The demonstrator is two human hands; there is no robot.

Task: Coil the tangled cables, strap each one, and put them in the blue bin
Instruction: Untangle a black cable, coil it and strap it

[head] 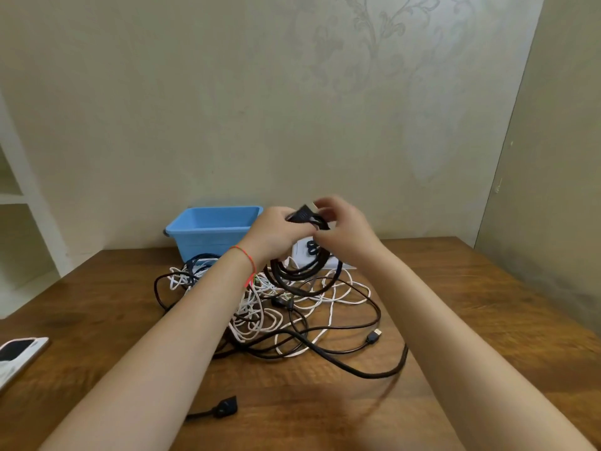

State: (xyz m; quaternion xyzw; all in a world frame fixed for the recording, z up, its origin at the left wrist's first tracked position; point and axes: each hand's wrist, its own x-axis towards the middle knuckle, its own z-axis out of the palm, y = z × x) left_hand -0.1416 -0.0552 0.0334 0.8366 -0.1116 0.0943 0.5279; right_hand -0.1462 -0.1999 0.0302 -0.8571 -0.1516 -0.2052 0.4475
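Note:
A black cable coil (pixel 300 275) hangs above the table, raised in both hands. My left hand (pixel 274 232) grips the top of the coil. My right hand (pixel 341 227) pinches the coil's top by its black plug (pixel 302 214). Below the coil lies a tangle of white and black cables (pixel 276 315). One thick black cable (pixel 374 372) trails from the pile toward the table's front right. The blue bin (pixel 211 231) stands at the back of the table, left of my hands, and looks empty.
A white power strip (pixel 304 255) lies behind the coil. A loose black connector (pixel 224 408) rests near the front edge. A phone (pixel 19 353) lies at the left edge of the wooden table (pixel 487 320). White shelves (pixel 19 196) stand at far left.

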